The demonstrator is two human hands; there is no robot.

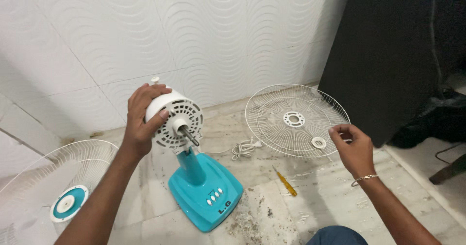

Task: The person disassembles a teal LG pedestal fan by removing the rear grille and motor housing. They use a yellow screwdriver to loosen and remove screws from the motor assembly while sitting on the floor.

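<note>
A table fan with a turquoise base (pixel 204 191) stands on the floor with its blades and grilles off. My left hand (pixel 142 121) grips the white motor housing (pixel 177 119), whose bare metal shaft (pixel 190 136) points toward me. My right hand (pixel 352 148) pinches the near rim of a round white wire rear grille (pixel 291 120) that leans tilted near the wall. A small white ring nut (pixel 319 142) rests on that grille close to my right fingers.
A front grille with a turquoise centre badge (pixel 68 204) leans at the lower left. A yellow-handled screwdriver (pixel 285 182) and the coiled white power cord (pixel 244 149) lie on the dusty floor. A tall dark cabinet (pixel 388 56) stands at right, white tiled wall (pixel 145 31) behind.
</note>
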